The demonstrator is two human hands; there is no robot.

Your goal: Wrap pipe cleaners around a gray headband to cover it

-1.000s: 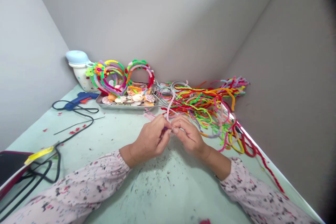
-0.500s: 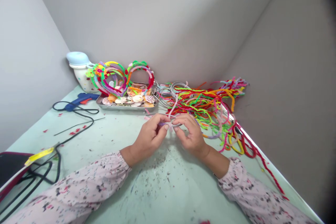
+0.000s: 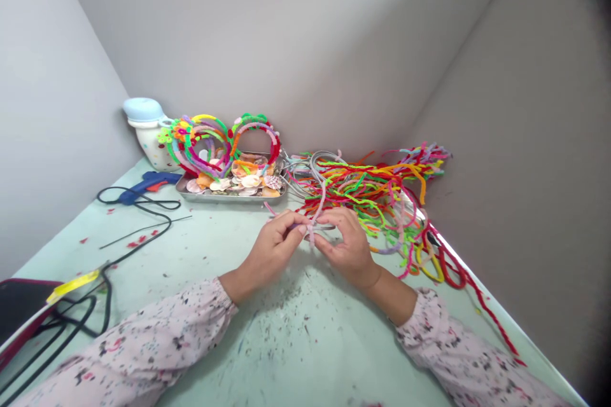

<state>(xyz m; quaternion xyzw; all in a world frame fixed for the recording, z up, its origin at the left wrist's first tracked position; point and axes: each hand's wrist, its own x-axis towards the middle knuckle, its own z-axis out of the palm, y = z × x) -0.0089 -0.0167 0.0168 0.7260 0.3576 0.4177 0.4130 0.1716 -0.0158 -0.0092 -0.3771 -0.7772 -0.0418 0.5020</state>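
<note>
My left hand (image 3: 271,248) and my right hand (image 3: 347,243) meet over the pale green table (image 3: 200,254), fingertips pinched together. Between them they hold a pale pink pipe cleaner (image 3: 317,210), whose free end rises toward the pile behind. It seems wound round a thin grey band at my fingers, though the fingers hide most of that. Both sleeves are pink with dark speckles.
A heap of coloured pipe cleaners (image 3: 382,194) lies behind my right hand. A metal tray (image 3: 229,194) holds shells and decorated headbands (image 3: 219,143). A blue glue gun (image 3: 143,186) and its black cord (image 3: 143,229) lie left. A white jar (image 3: 146,130) stands in the corner.
Both hands have drifted slightly away from me and turned, working the pink pipe cleaner between the fingertips. The free end now leans more to the right.
</note>
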